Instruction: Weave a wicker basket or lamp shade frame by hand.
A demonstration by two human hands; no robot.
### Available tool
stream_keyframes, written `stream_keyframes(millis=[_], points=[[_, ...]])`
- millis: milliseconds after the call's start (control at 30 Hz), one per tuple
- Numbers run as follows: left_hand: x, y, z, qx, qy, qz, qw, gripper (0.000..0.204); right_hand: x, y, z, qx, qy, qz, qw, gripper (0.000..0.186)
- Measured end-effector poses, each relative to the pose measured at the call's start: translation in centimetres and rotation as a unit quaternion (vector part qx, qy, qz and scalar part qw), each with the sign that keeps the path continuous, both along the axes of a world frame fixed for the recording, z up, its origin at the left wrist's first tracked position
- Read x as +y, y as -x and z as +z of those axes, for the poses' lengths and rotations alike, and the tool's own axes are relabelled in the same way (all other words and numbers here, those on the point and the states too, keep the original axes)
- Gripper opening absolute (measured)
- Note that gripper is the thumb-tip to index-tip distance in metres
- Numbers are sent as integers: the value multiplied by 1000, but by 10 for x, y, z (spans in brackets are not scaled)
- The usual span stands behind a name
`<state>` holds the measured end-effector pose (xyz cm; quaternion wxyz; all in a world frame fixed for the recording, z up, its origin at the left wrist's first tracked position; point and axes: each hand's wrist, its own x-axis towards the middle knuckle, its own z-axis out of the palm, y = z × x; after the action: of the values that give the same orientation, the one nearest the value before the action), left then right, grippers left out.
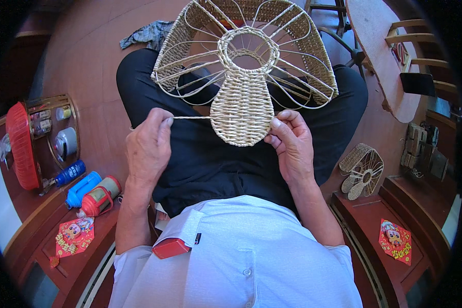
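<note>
Across my lap rests a half-woven straw basket [241,108], with a ring, bare spokes, looped frame rods and a densely woven, paddle-shaped panel pointing toward me. My left hand [150,143] is closed, pinching a twisted straw cord [191,118] that runs taut to the panel's left edge. At the panel's lower right edge, my right hand [292,138] pinches the woven rim between thumb and fingers. The far wall of the basket curves around beyond the ring.
A similar woven piece [363,172] stands to the right. Blue and red thermos flasks [98,197], a blue bottle [70,173] and a red basket-like cover [23,146] are at left. A crumpled cloth [148,35] lies beyond my knee. A wooden board [377,51] stands at far right.
</note>
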<state>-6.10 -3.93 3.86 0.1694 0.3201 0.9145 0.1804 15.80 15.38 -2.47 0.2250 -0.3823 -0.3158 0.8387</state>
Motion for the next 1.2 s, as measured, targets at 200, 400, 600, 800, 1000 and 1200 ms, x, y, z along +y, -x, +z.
stream_keyframes(millis=[200, 400, 600, 800, 1000, 1200], points=[[14, -31, 8, 85, -26, -101, 991, 38, 4, -1, -3, 0, 9, 2, 1000, 17], [26, -32, -9, -130, -106, -22, 986, 24, 2, -1, -3, -8, 24, 6, 1000, 19], [30, -29, -19, -160, -151, -43, 975, 17, 0, 2, 0, -8, 33, 50, 998, 22], [28, -21, -19, -239, -133, -19, 962, 19, -3, 7, 2, -26, 26, 55, 998, 26], [28, -13, -20, -243, -148, -35, 958, 20, -8, 10, 3, -32, 12, 43, 998, 29], [25, -5, -30, -334, -159, -17, 929, 21, -7, 10, 2, -25, 15, 39, 999, 29]])
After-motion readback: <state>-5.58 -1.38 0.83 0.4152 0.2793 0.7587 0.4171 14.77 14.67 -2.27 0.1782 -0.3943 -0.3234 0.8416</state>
